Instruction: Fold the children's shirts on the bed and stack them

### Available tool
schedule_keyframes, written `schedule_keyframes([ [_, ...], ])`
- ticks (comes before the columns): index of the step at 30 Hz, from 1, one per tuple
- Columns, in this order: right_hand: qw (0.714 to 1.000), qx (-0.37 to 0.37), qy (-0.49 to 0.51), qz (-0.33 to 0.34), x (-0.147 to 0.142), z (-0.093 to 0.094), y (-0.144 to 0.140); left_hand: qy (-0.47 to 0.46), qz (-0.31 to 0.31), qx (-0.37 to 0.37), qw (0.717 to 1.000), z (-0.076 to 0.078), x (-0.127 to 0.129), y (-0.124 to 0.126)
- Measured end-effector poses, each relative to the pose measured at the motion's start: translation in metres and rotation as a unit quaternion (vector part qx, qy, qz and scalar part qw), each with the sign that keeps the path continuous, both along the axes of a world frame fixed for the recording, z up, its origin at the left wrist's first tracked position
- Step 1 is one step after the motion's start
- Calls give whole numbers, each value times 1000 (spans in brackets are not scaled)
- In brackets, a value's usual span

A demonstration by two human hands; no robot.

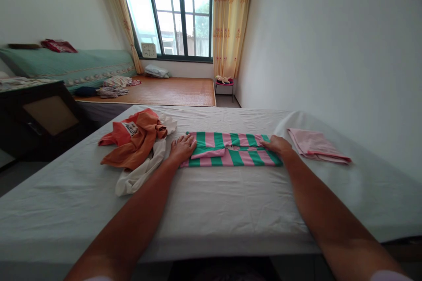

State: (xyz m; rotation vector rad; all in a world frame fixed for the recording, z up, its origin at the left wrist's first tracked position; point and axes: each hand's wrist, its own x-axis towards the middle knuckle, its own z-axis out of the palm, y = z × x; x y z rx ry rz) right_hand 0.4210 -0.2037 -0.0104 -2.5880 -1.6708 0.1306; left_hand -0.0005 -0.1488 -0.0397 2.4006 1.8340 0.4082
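Striped garment (pixel 237 158): soft-looking green-and-pink cloth, folded into a long flat rectangle, on the white sheet (pixel 231 210) between both hands.
Left hand (pixel 182 148): fingers spread flat on the garment's left end, pressing rather than gripping.
Right hand (pixel 279 145): fingers appear to pinch the cloth at the right end.
Flap (pixel 211 153): a loose, uneven layer on top; a sharp tug from the right fingers could skew it and crease the stripes.
White sheet: thin, rippled; it could bunch if pushed sideways.
Orange and cream pile (pixel 138 140): crumpled, limp; the left forearm, close by, could drag it.
Pink cloth (pixel 316 145): neat, flat, angular; a wide right-hand swing could ruffle it.
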Motion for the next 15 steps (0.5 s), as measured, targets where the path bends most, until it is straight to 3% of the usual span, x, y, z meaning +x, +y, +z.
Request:
schedule_keyframes([
  [4,999,38,14,17,-6,-2,1,-24,-12,23,999,2,-2,-4],
  [7,978,113,164,57,-26,6,5,-74,-28,44,996,6,-7,-5],
  [11,865,158,460,120,-87,29,16,-193,-23,61,979,13,-19,-3],
  [13,817,137,541,146,-130,39,25,-228,-5,71,971,14,-23,-2],
  [15,791,120,578,161,-174,47,34,-265,0,64,962,12,-26,-1],
])
